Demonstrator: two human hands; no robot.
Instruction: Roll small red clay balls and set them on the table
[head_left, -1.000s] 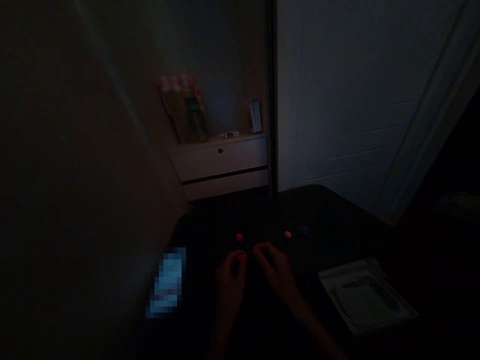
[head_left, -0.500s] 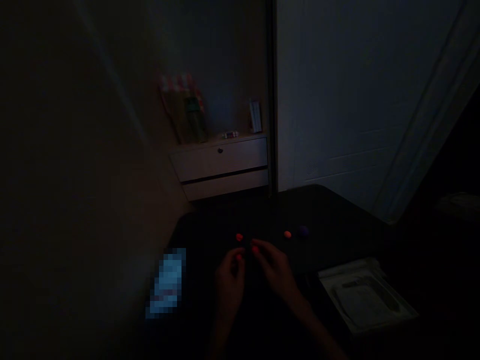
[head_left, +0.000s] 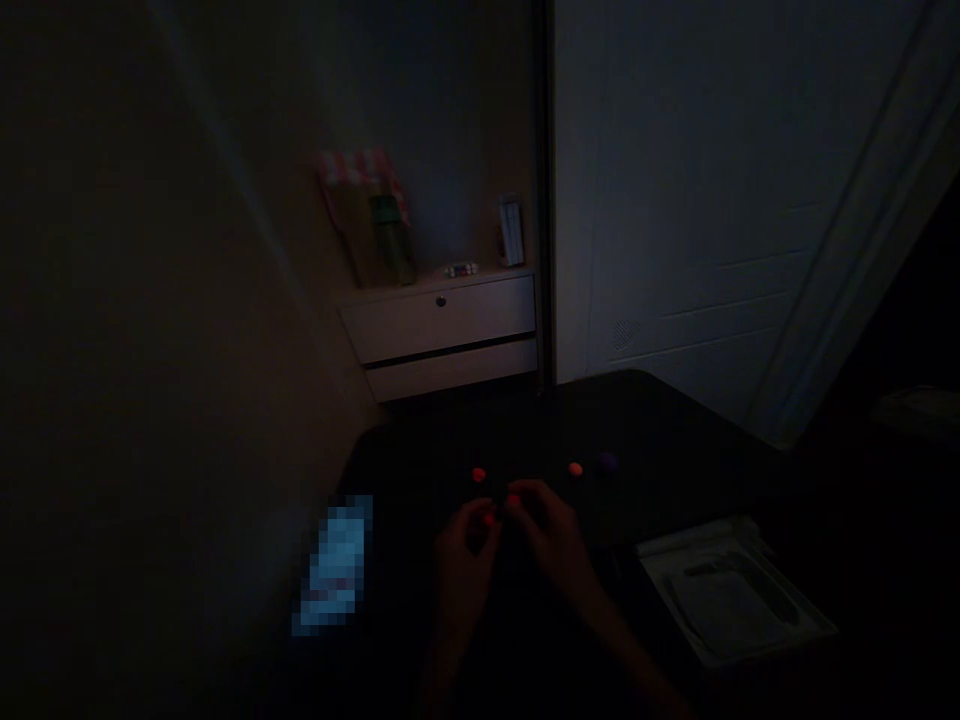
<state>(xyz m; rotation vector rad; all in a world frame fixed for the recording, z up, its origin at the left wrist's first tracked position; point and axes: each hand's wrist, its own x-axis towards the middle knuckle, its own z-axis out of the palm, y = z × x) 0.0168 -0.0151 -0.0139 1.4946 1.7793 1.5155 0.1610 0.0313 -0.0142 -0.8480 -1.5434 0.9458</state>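
Note:
In dim light my left hand point(head_left: 466, 545) pinches a small red lump point(head_left: 489, 519) between thumb and fingers. Close beside it, my right hand point(head_left: 549, 530) grips another small red lump point(head_left: 513, 499) at its fingertips. What the lumps are made of is too dark to tell. Both hands are over the near part of a black table point(head_left: 660, 420). Just beyond them lies a separate red piece point(head_left: 478, 475). Farther right on the tabletop sit an orange-pink ball point(head_left: 575, 470) and a larger, dark purple ball point(head_left: 607, 464).
A blurred-out bright blue patch point(head_left: 334, 570) is at the left. White drawers point(head_left: 450, 325) stand behind the table, with a green-capped bottle point(head_left: 392, 240) and some upright books point(head_left: 511, 232) on top. A pale flat package point(head_left: 735, 590) lies lower right, near the table edge.
My left hand has shifted slightly right with its red lump, nearer my right hand. My right hand has barely moved, and the pieces on the table stay put.

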